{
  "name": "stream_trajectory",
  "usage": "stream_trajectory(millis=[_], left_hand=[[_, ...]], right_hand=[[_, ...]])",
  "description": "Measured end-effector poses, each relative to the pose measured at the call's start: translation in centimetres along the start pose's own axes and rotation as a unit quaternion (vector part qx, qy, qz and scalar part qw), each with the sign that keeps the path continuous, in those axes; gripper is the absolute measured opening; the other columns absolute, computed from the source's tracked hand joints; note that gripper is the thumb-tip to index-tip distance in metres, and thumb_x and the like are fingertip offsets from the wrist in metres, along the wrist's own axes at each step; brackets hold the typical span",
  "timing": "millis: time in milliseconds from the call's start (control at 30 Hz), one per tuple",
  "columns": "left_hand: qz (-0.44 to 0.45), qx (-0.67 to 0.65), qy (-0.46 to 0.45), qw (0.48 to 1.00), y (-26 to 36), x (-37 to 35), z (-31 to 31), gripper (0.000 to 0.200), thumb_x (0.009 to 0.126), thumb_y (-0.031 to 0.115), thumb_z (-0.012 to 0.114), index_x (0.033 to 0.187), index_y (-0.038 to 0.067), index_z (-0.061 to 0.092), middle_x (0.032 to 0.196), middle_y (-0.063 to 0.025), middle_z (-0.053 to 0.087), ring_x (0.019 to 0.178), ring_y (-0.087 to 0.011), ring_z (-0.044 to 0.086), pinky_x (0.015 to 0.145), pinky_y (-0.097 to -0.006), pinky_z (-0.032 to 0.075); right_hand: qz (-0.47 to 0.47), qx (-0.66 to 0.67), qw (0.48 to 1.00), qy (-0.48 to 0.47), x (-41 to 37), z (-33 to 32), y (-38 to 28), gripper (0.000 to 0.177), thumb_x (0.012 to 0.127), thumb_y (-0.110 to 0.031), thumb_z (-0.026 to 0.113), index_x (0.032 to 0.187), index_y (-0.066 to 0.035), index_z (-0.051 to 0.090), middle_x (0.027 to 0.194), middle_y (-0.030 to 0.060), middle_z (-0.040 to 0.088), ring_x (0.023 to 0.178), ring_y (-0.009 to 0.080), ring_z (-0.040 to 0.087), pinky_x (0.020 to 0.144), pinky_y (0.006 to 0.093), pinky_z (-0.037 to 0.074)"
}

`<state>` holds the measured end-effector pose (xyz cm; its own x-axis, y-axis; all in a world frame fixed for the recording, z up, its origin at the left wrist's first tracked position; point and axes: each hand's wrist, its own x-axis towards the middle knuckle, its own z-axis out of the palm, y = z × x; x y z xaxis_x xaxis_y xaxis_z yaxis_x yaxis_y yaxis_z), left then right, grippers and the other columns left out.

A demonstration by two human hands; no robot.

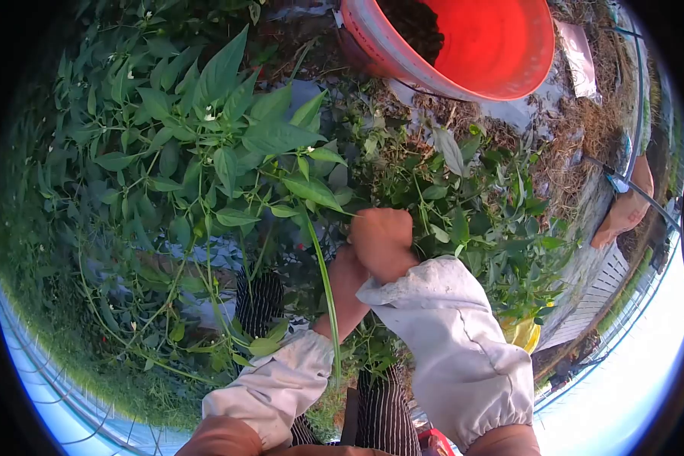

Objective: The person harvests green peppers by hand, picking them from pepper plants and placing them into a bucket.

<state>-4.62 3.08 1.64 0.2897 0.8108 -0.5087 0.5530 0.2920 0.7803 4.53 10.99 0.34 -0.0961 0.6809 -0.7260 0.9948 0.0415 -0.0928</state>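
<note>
My right hand (pixel 384 237) is closed in a fist among the plants, near the middle of the view, slightly blurred. Just below and left of it, partly covered by it, is my left hand (pixel 349 270), its fingers hidden. Pale sleeves (pixel 452 311) cover both forearms. A leafy green plant (pixel 235 140) with small white flowers stands to the upper left of the hands, and lower foliage (pixel 486 205) lies to their right. One long narrow green leaf (pixel 324 281) crosses over my left wrist. What the fingers grip cannot be made out.
An orange-red bucket (pixel 501 45) with dark contents on one side stands at the top right. Dry straw (pixel 574 148) and whitish sheeting lie beyond the foliage. A brown bag-like object (pixel 627 205) and a slatted white panel (pixel 596 285) are at the far right. Striped trouser legs (pixel 380 406) show below.
</note>
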Motion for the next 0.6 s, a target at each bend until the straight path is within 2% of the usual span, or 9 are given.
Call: stream_trajectory(millis=[67, 167, 267, 333, 367, 433, 467, 533, 600], left_hand=[[0.003, -0.026, 0.004, 1.0, -1.0, 0.2, 0.9, 0.033, 0.08, 0.028, 0.066, 0.102, 0.003, 0.062, 0.101, -0.019, 0.062, 0.105, -0.0394, 0.056, 0.089, -0.0428, 0.046], [0.116, -0.021, 0.04, 0.992, -1.9, 0.6, 1.5, 0.033, 0.079, 0.027, 0.066, 0.101, 0.003, 0.062, 0.103, -0.0193, 0.063, 0.107, -0.0395, 0.056, 0.088, -0.0445, 0.045], [0.083, 0.013, 0.062, 0.995, -1.5, 0.5, 1.7, 0.036, 0.078, 0.025, 0.068, 0.105, 0.002, 0.062, 0.106, -0.0202, 0.064, 0.11, -0.0397, 0.055, 0.089, -0.046, 0.043], [0.011, 0.068, -0.056, 0.996, -2.0, 0.0, 1.5, 0.043, 0.078, 0.021, 0.069, 0.114, 0.0, 0.059, 0.115, -0.0224, 0.061, 0.112, -0.0405, 0.055, 0.09, -0.0448, 0.045], [0.01, 0.069, -0.054, 0.996, -2.2, 0.0, 1.5, 0.043, 0.078, 0.021, 0.069, 0.114, 0.0, 0.059, 0.115, -0.0224, 0.061, 0.112, -0.0405, 0.055, 0.09, -0.0448, 0.045], [-0.146, -0.039, -0.141, 0.978, -2.0, 0.1, 1.4, 0.056, 0.078, 0.018, 0.07, 0.128, 0.0, 0.053, 0.121, -0.0245, 0.057, 0.109, -0.0427, 0.056, 0.09, -0.0445, 0.047], [-0.146, -0.04, -0.142, 0.978, -1.7, 0.2, 1.5, 0.056, 0.078, 0.018, 0.07, 0.128, 0.0, 0.053, 0.121, -0.0245, 0.057, 0.109, -0.0427, 0.056, 0.09, -0.0445, 0.047], [-0.035, -0.087, 0.009, 0.996, 0.1, 0.9, 0.7, 0.056, 0.083, 0.005, 0.064, 0.136, -0.002, 0.046, 0.137, -0.0258, 0.049, 0.118, -0.0412, 0.054, 0.096, -0.0436, 0.047], [0.021, -0.096, 0.013, 0.995, -0.7, 1.1, 1.3, 0.067, 0.085, 0.014, 0.064, 0.145, 0.003, 0.038, 0.141, -0.0263, 0.046, 0.12, -0.0418, 0.054, 0.098, -0.044, 0.047]], right_hand=[[0.045, 0.021, 0.998, -0.036, 0.3, 0.0, 0.4, 0.016, 0.072, -0.023, 0.072, 0.074, -0.007, 0.074, 0.074, 0.0129, 0.071, 0.073, 0.0297, 0.072, 0.064, 0.043, 0.056], [0.096, 0.097, 0.988, -0.074, 0.0, -1.1, 1.3, 0.026, 0.071, -0.028, 0.077, 0.08, -0.003, 0.072, 0.082, 0.0165, 0.071, 0.079, 0.0328, 0.071, 0.073, 0.045, 0.056], [0.109, 0.216, 0.969, -0.056, -1.0, -1.6, 2.0, 0.034, 0.071, -0.028, 0.079, 0.088, 0.0, 0.07, 0.091, 0.0209, 0.07, 0.087, 0.0357, 0.07, 0.08, 0.0434, 0.055], [0.114, 0.279, 0.953, -0.035, -2.1, -1.3, 2.2, 0.036, 0.072, -0.027, 0.079, 0.092, 0.001, 0.069, 0.094, 0.0227, 0.069, 0.09, 0.0367, 0.069, 0.082, 0.042, 0.054], [0.074, 0.361, 0.929, -0.018, -2.9, -0.7, 2.3, 0.036, 0.072, -0.025, 0.08, 0.094, 0.001, 0.069, 0.095, 0.0226, 0.068, 0.089, 0.0362, 0.069, 0.081, 0.0409, 0.053], [0.007, 0.491, 0.87, -0.04, -4.3, -0.5, 2.9, 0.032, 0.076, -0.02, 0.082, 0.097, -0.001, 0.068, 0.091, 0.0187, 0.067, 0.082, 0.0331, 0.065, 0.076, 0.04, 0.051], [0.008, 0.491, 0.87, -0.04, -4.9, -0.2, 3.0, 0.032, 0.076, -0.02, 0.082, 0.097, -0.001, 0.068, 0.091, 0.0187, 0.067, 0.082, 0.0331, 0.065, 0.076, 0.04, 0.051], [-0.034, 0.469, 0.878, 0.087, -6.0, 0.2, 3.0, 0.026, 0.079, -0.017, 0.079, 0.097, -0.001, 0.068, 0.088, 0.0164, 0.064, 0.079, 0.0318, 0.062, 0.074, 0.0395, 0.049], [-0.047, 0.44, 0.89, 0.11, -7.3, -0.1, 3.0, 0.023, 0.081, -0.015, 0.077, 0.094, 0.0, 0.067, 0.087, 0.0151, 0.062, 0.079, 0.0311, 0.061, 0.073, 0.0381, 0.048]])
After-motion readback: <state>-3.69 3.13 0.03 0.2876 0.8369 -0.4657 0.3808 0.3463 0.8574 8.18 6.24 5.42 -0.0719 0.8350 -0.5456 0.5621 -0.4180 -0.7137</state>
